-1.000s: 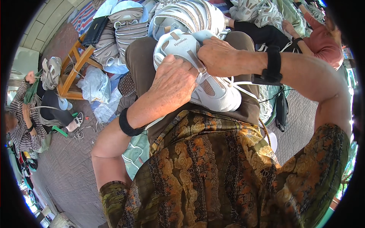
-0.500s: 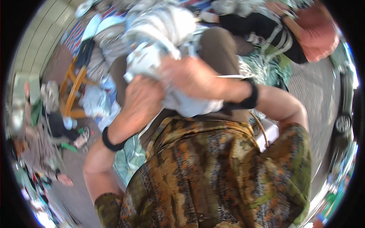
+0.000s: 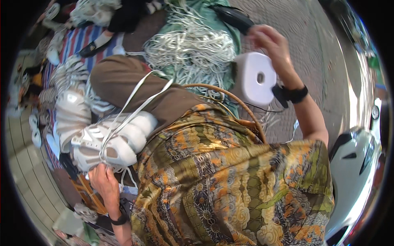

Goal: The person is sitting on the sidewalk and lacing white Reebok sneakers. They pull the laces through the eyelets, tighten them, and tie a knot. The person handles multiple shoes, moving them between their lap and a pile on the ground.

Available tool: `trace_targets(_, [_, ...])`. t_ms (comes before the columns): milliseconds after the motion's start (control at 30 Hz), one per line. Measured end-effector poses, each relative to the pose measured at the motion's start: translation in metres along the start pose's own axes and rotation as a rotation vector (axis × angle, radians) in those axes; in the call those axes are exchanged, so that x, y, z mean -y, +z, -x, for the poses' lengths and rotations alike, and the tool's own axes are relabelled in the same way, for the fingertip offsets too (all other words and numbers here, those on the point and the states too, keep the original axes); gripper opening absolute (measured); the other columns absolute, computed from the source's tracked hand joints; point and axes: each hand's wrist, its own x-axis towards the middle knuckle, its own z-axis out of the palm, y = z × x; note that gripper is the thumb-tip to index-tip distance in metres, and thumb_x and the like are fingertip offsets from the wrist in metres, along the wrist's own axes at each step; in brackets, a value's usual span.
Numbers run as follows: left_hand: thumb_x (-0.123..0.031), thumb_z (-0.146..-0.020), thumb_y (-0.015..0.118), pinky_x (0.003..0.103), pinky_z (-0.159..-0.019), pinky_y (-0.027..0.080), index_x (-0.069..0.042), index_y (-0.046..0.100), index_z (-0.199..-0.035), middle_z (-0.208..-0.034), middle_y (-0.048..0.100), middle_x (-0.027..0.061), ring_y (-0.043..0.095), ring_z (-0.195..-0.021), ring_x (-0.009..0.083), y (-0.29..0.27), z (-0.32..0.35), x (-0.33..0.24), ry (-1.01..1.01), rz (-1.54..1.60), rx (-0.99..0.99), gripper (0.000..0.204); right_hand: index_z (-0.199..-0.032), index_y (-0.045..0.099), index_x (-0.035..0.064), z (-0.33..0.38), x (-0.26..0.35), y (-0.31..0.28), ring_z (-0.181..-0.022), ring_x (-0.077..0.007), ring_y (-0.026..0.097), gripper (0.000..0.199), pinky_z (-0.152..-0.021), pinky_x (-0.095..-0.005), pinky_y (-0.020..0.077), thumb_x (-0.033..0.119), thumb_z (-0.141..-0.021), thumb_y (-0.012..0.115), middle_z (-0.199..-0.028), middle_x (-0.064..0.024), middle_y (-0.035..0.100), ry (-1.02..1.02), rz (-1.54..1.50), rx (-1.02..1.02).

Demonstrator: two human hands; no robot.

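A stack of white nested shoe uppers (image 3: pixel 102 149) lies beside my bent knee. A long white lace (image 3: pixel 137 88) loops over the stack and across my brown-trousered leg. At the stack's near end, my left hand (image 3: pixel 106 182) is closed, its fingers pinching the lace where it meets the front upper. My right hand (image 3: pixel 269 43) is raised far to the right, above a white plastic stool (image 3: pixel 269 78) and close to a long black object (image 3: pixel 234 17). Its fingers are smeared by motion, and whether they hold anything is unclear.
A heap of tangled white laces (image 3: pixel 193 47) lies on green sheeting (image 3: pixel 230 30) beyond my knee. A brown curved basket handle (image 3: pixel 242 104) is at my side. More white uppers (image 3: pixel 72 74) lie on striped cloth (image 3: pixel 80 43) at left. A white car (image 3: pixel 357 160) stands at right.
My view has turned to the right. My hands, together on the white bundle before, are now far apart: the right has swung out to the right, the left stays at the stack.
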Motion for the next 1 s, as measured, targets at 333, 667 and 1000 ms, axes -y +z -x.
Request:
trace_targets(333, [-0.010,-0.085,0.057,0.047,-0.076,0.037,-0.001,0.053,-0.091,-0.084,0.056,0.0180,0.049,-0.084,0.0391,0.008,0.001,0.009,-0.051,-0.129,-0.026,0.011,-0.095,0.063,0.0046,0.195,-0.286,-0.106,-0.050,-0.0089,0.052,0.011,-0.044,-0.0245,0.0424,0.010,-0.092,0.053,-0.066,-0.0038,0.061,0.359,0.311,-0.710])
trace_targets(667, [-0.014,-0.087,0.056,0.048,-0.078,0.037,0.000,0.052,-0.093,-0.084,0.054,0.0190,0.048,-0.086,0.0407,0.013,0.003,0.017,-0.072,-0.157,-0.023,0.016,-0.137,0.046,0.0063,0.370,-0.379,-0.013,-0.114,-0.0367,0.058,0.065,-0.098,-0.0417,0.0449,0.019,-0.077,0.064,-0.123,-0.0255,0.059,1.131,0.236,-0.276])
trace_targets(1000, [-0.021,-0.091,0.054,0.049,-0.079,0.037,0.000,0.053,-0.095,-0.084,0.054,0.0192,0.048,-0.087,0.0407,0.000,0.009,0.015,-0.100,-0.146,0.028,0.021,-0.141,0.038,0.0068,0.330,-0.483,0.026,-0.122,-0.0397,0.052,0.072,-0.101,-0.0432,0.0432,0.025,-0.077,0.067,-0.130,-0.0277,0.054,1.354,0.322,-0.268])
